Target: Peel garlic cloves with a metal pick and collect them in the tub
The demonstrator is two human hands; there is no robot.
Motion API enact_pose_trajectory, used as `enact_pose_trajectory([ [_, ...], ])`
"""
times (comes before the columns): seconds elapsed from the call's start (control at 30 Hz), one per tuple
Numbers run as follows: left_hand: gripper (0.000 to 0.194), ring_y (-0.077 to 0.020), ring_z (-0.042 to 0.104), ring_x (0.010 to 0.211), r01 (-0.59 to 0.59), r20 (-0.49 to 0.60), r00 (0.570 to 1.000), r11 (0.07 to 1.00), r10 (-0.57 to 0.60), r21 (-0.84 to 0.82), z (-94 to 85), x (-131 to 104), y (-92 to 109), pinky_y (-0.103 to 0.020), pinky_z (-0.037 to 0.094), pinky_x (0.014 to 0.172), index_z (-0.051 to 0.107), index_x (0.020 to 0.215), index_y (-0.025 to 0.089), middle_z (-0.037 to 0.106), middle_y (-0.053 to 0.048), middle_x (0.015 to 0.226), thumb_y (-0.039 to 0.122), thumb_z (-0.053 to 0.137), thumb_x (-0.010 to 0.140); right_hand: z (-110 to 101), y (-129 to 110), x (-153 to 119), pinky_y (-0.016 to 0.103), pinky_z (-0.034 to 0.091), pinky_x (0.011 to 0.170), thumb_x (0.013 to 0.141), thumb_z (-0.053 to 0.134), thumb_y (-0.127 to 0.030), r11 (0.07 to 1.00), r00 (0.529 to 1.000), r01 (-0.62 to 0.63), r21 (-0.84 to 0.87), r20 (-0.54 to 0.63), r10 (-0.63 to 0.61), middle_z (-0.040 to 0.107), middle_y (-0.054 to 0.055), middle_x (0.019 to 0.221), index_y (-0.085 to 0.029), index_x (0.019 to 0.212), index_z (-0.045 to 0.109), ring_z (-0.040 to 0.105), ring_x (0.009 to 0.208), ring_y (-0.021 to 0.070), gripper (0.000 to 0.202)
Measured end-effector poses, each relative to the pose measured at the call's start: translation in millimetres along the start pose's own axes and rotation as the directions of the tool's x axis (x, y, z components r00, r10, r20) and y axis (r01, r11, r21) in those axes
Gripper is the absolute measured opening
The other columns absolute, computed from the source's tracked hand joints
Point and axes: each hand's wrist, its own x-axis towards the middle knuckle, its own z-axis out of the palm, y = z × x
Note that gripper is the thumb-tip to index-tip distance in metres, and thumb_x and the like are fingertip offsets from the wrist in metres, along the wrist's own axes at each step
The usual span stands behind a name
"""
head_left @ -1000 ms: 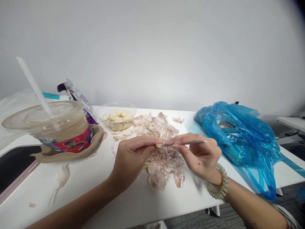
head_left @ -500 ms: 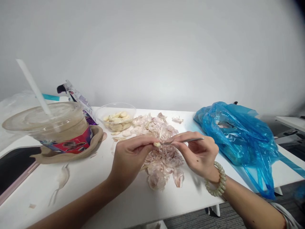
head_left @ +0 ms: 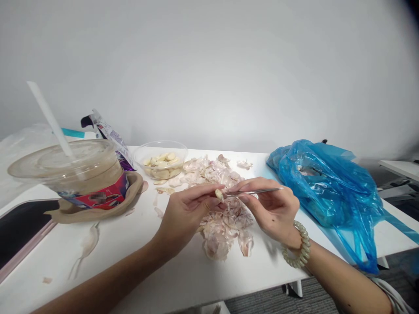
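Between the thumb and fingers of my left hand (head_left: 188, 213) is a small pale garlic clove (head_left: 219, 194), its end pointing up and out. My right hand (head_left: 270, 207), with a beaded bracelet at the wrist, pinches a thin metal tool (head_left: 258, 191), perhaps tweezers or a small blade. The tool's tip is hidden close to the clove. Below both hands spreads a heap of papery garlic skins (head_left: 218, 240). Behind my left hand stands a clear plastic bowl (head_left: 180, 150) with several peeled garlic cloves (head_left: 162, 163) in it.
On the left, a large iced drink cup (head_left: 94, 179) with a straw sits in a cardboard holder (head_left: 135, 196). Beside it lies a dark-screened tablet or phone (head_left: 26, 231). A blue plastic bag (head_left: 327, 192) lies at the right of the white table (head_left: 183, 279).
My left hand has shifted slightly right and turned, so the clove shows more and stands higher. The right hand keeps the tool at the clove, nearly in place.
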Motion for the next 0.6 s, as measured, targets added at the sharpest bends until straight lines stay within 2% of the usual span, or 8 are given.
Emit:
enact_pose_trajectory([
  [0.13, 0.023, -0.0124, 0.067, 0.07, 0.093, 0.082, 0.993, 0.987, -0.083, -0.132, -0.2, 0.4, -0.5, -0.021, 0.055, 0.069, 0.071, 0.098, 0.024, 0.074, 0.001, 0.082, 0.023, 0.067, 0.075, 0.3, 0.9, -0.2, 0.034, 0.06, 0.063, 0.074, 0.064, -0.002, 1.0, 1.0, 0.015, -0.009, 0.0, -0.015, 0.071, 0.003, 0.08, -0.02, 0.092, 0.065, 0.069, 0.075, 0.0186, 0.025],
  [0.33, 0.022, -0.0091, 0.065, 0.074, 0.204, 0.2, 0.967, 0.947, -0.155, -0.249, -1.5, 0.6, -2.2, -0.02, 0.052, 0.076, 0.069, 0.101, 0.026, 0.073, 0.002, 0.086, 0.024, 0.063, 0.08, -0.2, 1.7, -1.4, 0.035, 0.059, 0.063, 0.074, 0.065, -0.004, 1.0, 1.0, 0.017, -0.016, -0.005, -0.018, 0.07, 0.003, 0.079, -0.02, 0.092, 0.065, 0.069, 0.074, 0.0192, 0.024],
  [0.6, 0.023, -0.007, 0.058, 0.07, 0.216, 0.246, 0.957, 0.941, -0.151, -0.262, -1.5, 1.3, -0.1, -0.019, 0.048, 0.072, 0.069, 0.103, 0.025, 0.065, 0.004, 0.073, 0.024, 0.061, 0.081, -1.1, 0.1, 0.0, 0.034, 0.059, 0.063, 0.073, 0.064, -0.001, 0.999, 0.998, 0.049, -0.011, -0.034, -0.049, 0.07, 0.003, 0.08, -0.02, 0.093, 0.065, 0.069, 0.075, 0.0192, 0.028],
])
